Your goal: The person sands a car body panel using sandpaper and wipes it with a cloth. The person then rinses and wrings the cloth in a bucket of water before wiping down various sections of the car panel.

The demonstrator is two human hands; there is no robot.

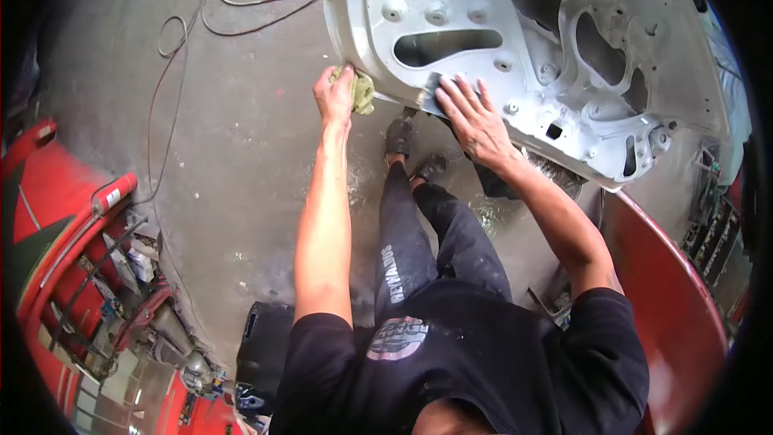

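Observation:
A light grey car body panel, its inner side with cut-outs facing up, lies in front of me. My left hand is closed round a crumpled yellow-green cloth at the panel's near left corner. On the near edge, my right hand presses a dark grey piece of sandpaper against the panel, fingers fairly straight over it. The thumb of that hand is hidden. Whatever carries the panel is mostly hidden beneath it.
Thin hoses trail over the wet concrete floor. A red vehicle part with clutter stands at left, and a curved red panel at right. Near my left side sits a black case. My shoes are just below the panel edge.

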